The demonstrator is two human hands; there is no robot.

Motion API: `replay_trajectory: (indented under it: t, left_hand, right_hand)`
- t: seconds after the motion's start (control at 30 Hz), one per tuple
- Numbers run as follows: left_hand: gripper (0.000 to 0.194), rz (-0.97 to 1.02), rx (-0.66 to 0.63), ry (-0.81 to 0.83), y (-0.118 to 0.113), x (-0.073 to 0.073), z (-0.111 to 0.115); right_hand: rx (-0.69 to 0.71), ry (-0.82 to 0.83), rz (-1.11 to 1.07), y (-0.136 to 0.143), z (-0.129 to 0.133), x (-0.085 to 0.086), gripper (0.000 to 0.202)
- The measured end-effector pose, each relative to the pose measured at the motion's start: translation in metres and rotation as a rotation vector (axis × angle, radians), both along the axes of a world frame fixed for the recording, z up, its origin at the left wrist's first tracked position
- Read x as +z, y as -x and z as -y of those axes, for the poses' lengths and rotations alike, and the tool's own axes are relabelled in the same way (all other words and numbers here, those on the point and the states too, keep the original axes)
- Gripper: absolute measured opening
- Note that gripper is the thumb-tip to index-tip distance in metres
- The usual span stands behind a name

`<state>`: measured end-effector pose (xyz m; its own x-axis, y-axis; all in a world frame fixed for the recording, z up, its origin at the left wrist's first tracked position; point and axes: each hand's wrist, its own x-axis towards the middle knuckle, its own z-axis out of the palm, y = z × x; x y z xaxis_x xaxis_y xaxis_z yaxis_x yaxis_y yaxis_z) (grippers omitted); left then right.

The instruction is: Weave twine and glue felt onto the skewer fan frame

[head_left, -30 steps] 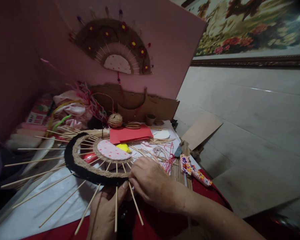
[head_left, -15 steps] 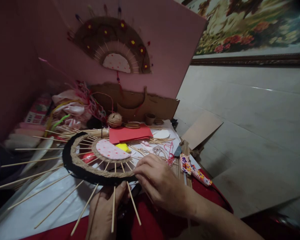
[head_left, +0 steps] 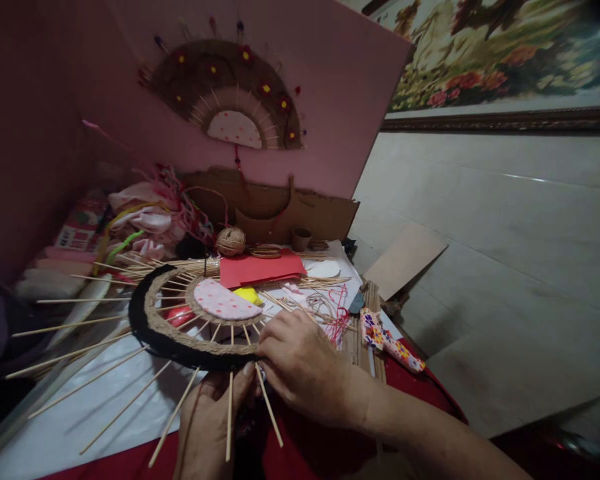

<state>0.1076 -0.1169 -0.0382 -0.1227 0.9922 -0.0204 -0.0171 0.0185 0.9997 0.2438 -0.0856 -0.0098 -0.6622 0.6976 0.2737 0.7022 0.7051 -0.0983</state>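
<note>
A half-round fan frame (head_left: 190, 353) of thin wooden sticks hangs over the table, with a black band outside a twine band and a white, red-dotted half-disc (head_left: 226, 300) at its centre. My left hand (head_left: 210, 407) grips the black band from below, its thumb on the lower edge between two sticks. My right hand (head_left: 300, 367) pinches the right end of the bands, with its fingers bent together over the edge. What lies beneath its fingertips is hidden.
Behind the fan frame lie red paper (head_left: 263, 267), a twine ball (head_left: 231, 241), a small brown pot (head_left: 301, 238) and loose sticks. Pink cloth and yarn are heaped at left. A finished fan (head_left: 225, 93) hangs on the pink board. Flowered fabric (head_left: 390, 343) lies at right.
My right hand has shifted slightly left along the band, its fingers closer to my left thumb. The fan frame has moved a little to the right in view.
</note>
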Motion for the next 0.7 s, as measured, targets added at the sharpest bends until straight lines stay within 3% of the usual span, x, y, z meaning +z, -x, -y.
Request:
replay_trajectory:
  t: [0.17, 0.4, 0.6, 0.67, 0.7]
  left_hand:
    - [0.025, 0.147, 0.008, 0.078, -0.001, -0.002, 0.0]
    - [0.029, 0.145, -0.03, 0.09, 0.002, -0.017, 0.001]
    - [0.029, 0.089, -0.072, 0.077, 0.011, -0.018, 0.003]
    - [0.03, -0.07, -0.157, 0.01, 0.026, -0.034, 0.01]
    - [0.031, -0.126, -0.135, -0.028, 0.038, -0.05, 0.016]
  right_hand:
    - [0.016, -0.035, 0.013, 0.001, 0.001, 0.002, 0.012]
    - [0.014, -0.174, 0.081, 0.004, -0.004, -0.008, 0.012]
    - [0.001, -0.099, -0.007, 0.001, -0.008, -0.012, 0.007]
    - [0.002, -0.065, -0.036, 0.0, -0.009, -0.013, 0.007]
    - [0.005, -0.055, -0.043, 0.0, -0.009, -0.013, 0.007]
